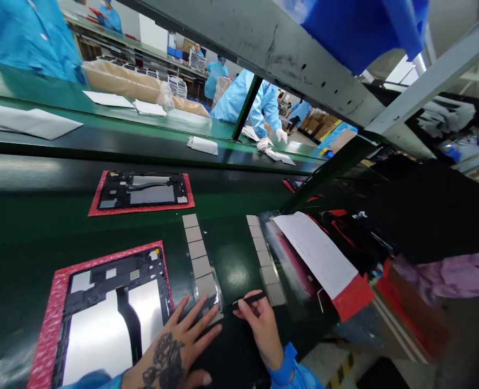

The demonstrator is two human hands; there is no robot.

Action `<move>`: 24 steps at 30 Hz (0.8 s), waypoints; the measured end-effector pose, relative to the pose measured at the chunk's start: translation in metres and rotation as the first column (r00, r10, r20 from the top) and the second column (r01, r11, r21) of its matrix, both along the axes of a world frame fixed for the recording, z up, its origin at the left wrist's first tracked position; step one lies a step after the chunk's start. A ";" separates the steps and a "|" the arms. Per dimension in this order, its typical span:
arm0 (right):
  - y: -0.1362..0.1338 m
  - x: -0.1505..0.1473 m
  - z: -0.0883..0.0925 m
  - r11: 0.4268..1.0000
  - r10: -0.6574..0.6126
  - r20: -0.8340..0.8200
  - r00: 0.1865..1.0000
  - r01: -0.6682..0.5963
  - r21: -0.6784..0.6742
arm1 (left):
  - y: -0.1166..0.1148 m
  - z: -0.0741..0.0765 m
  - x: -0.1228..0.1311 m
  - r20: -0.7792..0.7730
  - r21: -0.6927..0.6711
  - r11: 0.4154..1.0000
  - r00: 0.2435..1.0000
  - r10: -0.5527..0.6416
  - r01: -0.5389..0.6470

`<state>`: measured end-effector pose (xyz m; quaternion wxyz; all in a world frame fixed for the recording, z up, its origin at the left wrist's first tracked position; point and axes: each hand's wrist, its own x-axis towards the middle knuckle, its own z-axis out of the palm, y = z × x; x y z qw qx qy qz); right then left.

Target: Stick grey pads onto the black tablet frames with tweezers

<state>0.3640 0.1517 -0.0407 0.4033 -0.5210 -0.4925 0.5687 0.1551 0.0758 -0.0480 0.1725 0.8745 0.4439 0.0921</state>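
My left hand [180, 343] lies flat with fingers spread on the green belt [32, 227], its fingertips on the near end of a clear strip of grey square pads [199, 256]. My right hand [259, 324] is closed in a pinch on a thin black tool [250, 299] whose tip points at that strip's near end. A second strip of grey pads [264, 259] lies to the right. An opened tablet frame on a red mat [105, 319] sits just left of my left hand.
Another tablet frame on a red mat [142, 193] lies farther up the belt. A white sheet over red pieces [318, 256] lies at right. Across the belt, people in blue coats handle white sheets [280, 156]. A grey metal beam [264, 43] runs overhead.
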 end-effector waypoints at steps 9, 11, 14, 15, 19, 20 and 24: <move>0.022 0.006 0.016 0.964 -0.251 -0.091 0.964 0.240 -0.110 | -0.004 -0.023 0.008 0.160 0.232 0.972 0.987 0.001 -0.039; 0.033 -0.016 0.025 0.966 -0.250 -0.110 0.962 0.240 -0.096 | -0.009 -0.019 0.013 0.161 0.366 0.918 0.982 0.101 -0.154; 0.042 -0.069 0.035 0.988 -0.143 -0.131 0.981 0.134 -0.078 | -0.021 -0.003 -0.001 0.205 0.460 0.835 0.951 0.232 -0.302; 0.041 -0.090 0.035 0.994 -0.090 -0.134 0.987 0.080 -0.079 | -0.026 0.002 -0.014 0.227 0.463 0.821 0.940 0.255 -0.335; 0.030 -0.171 0.028 0.983 0.126 -0.160 0.979 -0.145 -0.114 | -0.047 0.008 -0.093 0.276 0.463 0.706 0.844 0.460 -0.536; 0.027 -0.188 0.025 0.974 0.165 -0.174 0.971 -0.188 -0.126 | -0.051 0.005 -0.113 0.275 0.483 0.652 0.808 0.521 -0.585; 0.017 -0.232 0.013 0.955 0.238 -0.178 0.955 -0.263 -0.138 | -0.054 -0.018 -0.158 0.232 0.572 0.504 0.716 0.658 -0.648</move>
